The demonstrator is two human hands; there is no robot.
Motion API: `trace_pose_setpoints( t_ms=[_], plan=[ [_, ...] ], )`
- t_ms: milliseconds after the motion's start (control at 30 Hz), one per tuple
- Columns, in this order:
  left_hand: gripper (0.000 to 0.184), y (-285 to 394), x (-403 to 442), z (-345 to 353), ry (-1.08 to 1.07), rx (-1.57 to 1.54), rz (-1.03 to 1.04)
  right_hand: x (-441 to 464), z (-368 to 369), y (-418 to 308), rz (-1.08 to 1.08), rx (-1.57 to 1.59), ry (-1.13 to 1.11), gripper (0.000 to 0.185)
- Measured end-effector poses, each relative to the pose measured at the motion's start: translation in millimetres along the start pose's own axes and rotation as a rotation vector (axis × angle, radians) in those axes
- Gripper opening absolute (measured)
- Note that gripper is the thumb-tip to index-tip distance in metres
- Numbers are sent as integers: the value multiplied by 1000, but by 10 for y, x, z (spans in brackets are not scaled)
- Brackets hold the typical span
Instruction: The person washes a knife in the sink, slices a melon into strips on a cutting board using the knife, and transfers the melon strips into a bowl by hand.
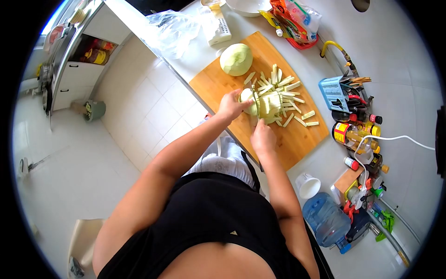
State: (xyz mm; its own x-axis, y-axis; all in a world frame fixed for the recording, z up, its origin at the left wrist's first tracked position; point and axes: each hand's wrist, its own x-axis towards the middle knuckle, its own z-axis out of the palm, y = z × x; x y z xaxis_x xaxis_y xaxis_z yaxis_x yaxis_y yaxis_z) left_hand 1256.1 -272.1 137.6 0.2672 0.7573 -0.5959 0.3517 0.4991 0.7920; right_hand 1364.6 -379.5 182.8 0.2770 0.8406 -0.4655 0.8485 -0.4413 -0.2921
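Note:
My left hand (231,105) is closed on a pale green peeled vegetable piece (249,100) at the left side of the cutting board (297,151). Just below and to the right, my right hand (263,138) is wrapped round a knife's handle. The knife's blade (256,99) stands upright in or against the vegetable, pointing away from me. Slices (270,105) overlap to the right of the blade. Thin cut sticks (289,93) lie scattered beyond and beside them. A larger, rounded piece (236,60) of the vegetable rests near the board's far left corner.
Past the board are a white grater (216,29), a clear plastic bag (173,32), a white bowl (249,5) and colourful packets (297,21). Along the right stand a blue utensil basket (332,93), several bottles, a white cup (307,185) and a large blue water jug (326,220).

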Motion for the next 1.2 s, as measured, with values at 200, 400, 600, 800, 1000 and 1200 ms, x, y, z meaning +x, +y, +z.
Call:
trace_pose_setpoints(
  t_ms=[200, 400, 600, 800, 1000, 1200],
  plan=[
    [65, -213, 5, 180, 158, -79, 128, -1, -133, -130, 49, -63, -20, 11],
    [70, -3, -116, 109, 48, 183, 73, 34, -92, -179, 38, -101, -37, 12],
    [73, -187, -7, 95, -7, -150, 38, 39, -1, -88, 24, -46, 7, 14],
    [73, 9, -109, 60, -19, -590, -224, -220, -723, -235, 12, 89, 81, 19],
    [75, -17, -141, 81, -27, -607, -175, -367, -907, -278, -52, -32, 7, 19],
    [72, -4, -167, 61, -57, -566, -176, -437, -935, -309, -6, -51, -42, 19]
  ],
)
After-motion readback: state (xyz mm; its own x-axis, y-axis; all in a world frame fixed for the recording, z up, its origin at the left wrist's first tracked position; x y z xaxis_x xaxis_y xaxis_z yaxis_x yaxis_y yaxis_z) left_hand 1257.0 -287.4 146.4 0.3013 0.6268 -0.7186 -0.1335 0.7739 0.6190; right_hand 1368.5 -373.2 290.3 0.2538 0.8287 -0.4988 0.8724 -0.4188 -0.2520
